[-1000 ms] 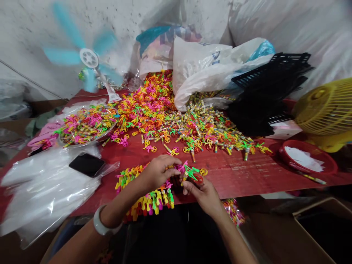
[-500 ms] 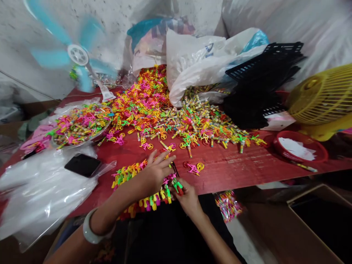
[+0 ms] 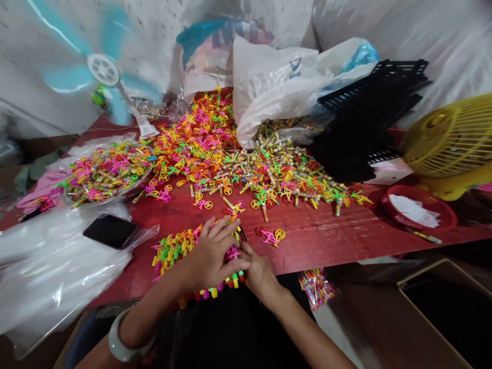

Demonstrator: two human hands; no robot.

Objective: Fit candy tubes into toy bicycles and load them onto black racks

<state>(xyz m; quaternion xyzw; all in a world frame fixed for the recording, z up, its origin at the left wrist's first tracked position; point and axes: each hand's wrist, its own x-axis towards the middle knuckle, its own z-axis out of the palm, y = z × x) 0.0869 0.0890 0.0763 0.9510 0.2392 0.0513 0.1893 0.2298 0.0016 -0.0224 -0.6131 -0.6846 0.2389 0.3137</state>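
Head view: left hand is spreading its fingers over the toy rows; right hand is bending in at their 3 o'clock end; whether it is grasping anything, I cannot tell
Green piece: no longer showing in the right hand; probably joining the rows
Pink-and-yellow piece: lying loose at the hands' 2 o'clock
Phone: resting at 9 o'clock
Toy pile: sprawling at 12 o'clock; limiting space

No words, brands or numbers can be read. At one o'clock, the white plastic bag bears a small blue mark, too creased to decipher; just before twelve, the blue-and-pink bag shows blurred, illegible print.
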